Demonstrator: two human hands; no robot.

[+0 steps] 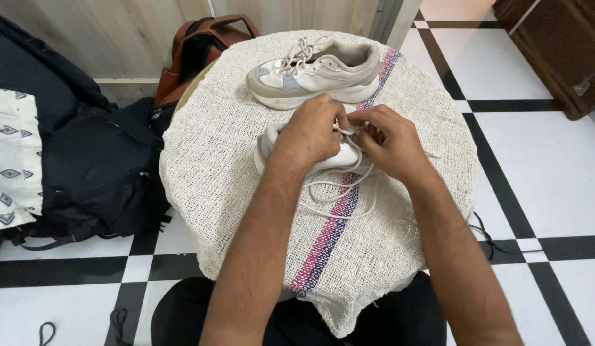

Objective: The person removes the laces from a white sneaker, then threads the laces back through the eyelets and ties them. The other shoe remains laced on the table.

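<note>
Two white sneakers lie on a round table covered with a cream woven cloth that has a pink and purple stripe. The far sneaker rests on its side near the table's back edge, laces loose. The near sneaker sits at the table's middle, mostly hidden under my hands. My left hand and my right hand meet over it, each pinching the white shoelace, whose loose end loops toward me across the cloth.
A brown leather bag leans against the wall behind the table. A black backpack and a patterned white cloth lie at the left. The floor is black and white tile. A dark wooden cabinet stands at upper right.
</note>
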